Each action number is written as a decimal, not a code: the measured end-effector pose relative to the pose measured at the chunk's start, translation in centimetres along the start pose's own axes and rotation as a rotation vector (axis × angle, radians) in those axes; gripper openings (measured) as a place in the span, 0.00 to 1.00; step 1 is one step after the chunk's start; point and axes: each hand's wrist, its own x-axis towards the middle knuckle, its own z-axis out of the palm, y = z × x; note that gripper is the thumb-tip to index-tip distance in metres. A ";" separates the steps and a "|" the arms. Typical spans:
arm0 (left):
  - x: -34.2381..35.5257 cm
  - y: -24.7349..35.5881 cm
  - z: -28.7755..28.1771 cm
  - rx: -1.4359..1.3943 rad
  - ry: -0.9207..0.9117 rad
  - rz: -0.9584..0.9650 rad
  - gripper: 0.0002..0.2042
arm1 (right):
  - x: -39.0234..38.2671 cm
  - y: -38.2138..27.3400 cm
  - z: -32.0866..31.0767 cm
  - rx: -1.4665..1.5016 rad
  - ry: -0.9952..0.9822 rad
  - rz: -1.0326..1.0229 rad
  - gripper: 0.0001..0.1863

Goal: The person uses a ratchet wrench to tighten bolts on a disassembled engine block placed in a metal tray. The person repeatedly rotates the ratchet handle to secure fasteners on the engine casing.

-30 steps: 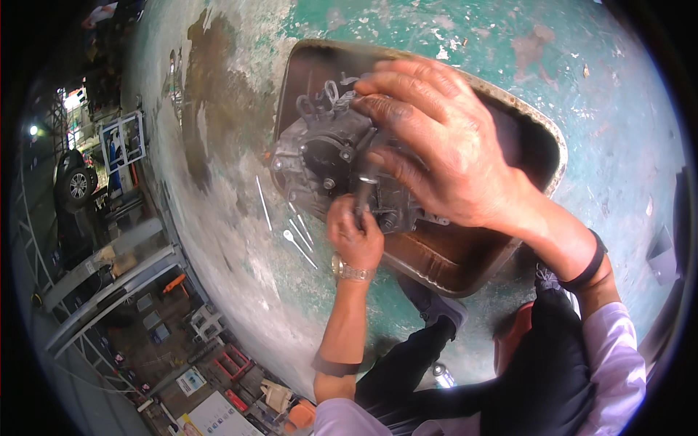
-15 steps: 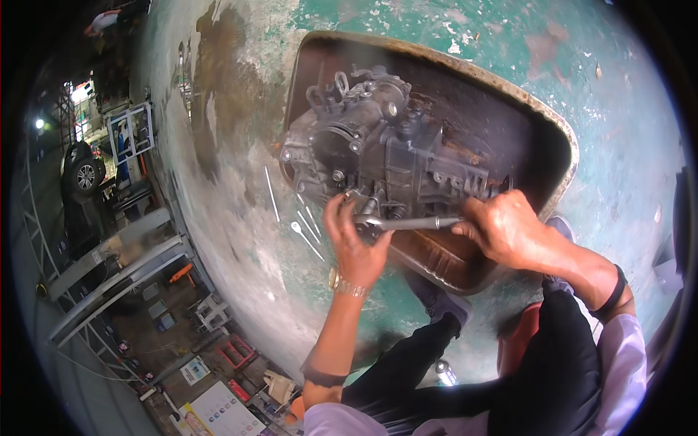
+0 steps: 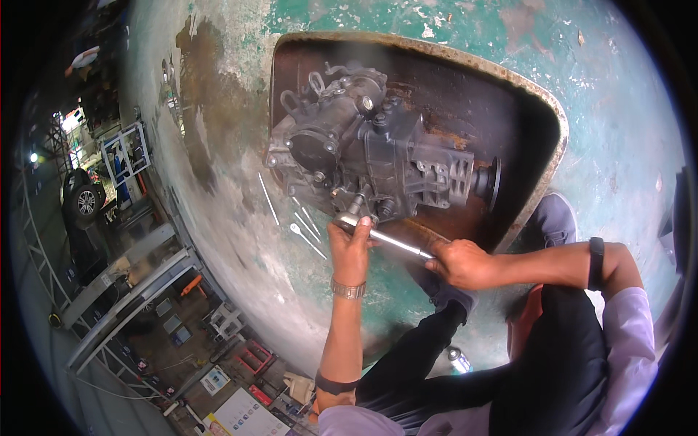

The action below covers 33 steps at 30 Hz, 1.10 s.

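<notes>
Showing at far left: a dark vehicle wheel point(image 3: 86, 202) and a white window-like frame point(image 3: 125, 154) stood well apart from the work.
Loose tools: on the worn green-and-grey floor point(image 3: 240, 269), a thin metal rod point(image 3: 268, 198), two shorter rods point(image 3: 307, 227) and a round-headed metal handle point(image 3: 308, 241) lay slantwise, just left of the tray point(image 3: 561, 134).
Left hand: this one point(image 3: 350, 251), a metal watchband point(image 3: 348, 290) at its wrist, was closed about the head end of the ratchet wrench point(image 3: 400, 245), thumb over the top.
Socket extension: this short shaft point(image 3: 357, 204) ran from the wrench's head up to the near side of the gearbox point(image 3: 392, 160); whether it sat on a fastener could not be told.
Wrench axis: it slanted down and rightward from the left hand to the right hand point(image 3: 465, 263), a bare length of handle showing between them.
Gearbox: it lay in the tray just beyond the hands, its long axis running left to right with a slight dip rightward, from a round dark cover point(image 3: 314, 149) to an output flange point(image 3: 496, 185).
Nearer hand: the left was close beside the extension and the gearbox's near side; the right was farther off.
Right hand: it was wrapped snugly around the handle's far end, a black wristband point(image 3: 597, 261) higher on that arm.
Right edge: a grey shoe point(image 3: 556, 221) rested just outside the tray's rust-flecked rim.
</notes>
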 end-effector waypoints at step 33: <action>2.3 -1.5 -0.6 0.901 0.038 0.595 0.16 | 14.0 -15.1 -6.5 -0.178 0.093 -0.541 0.11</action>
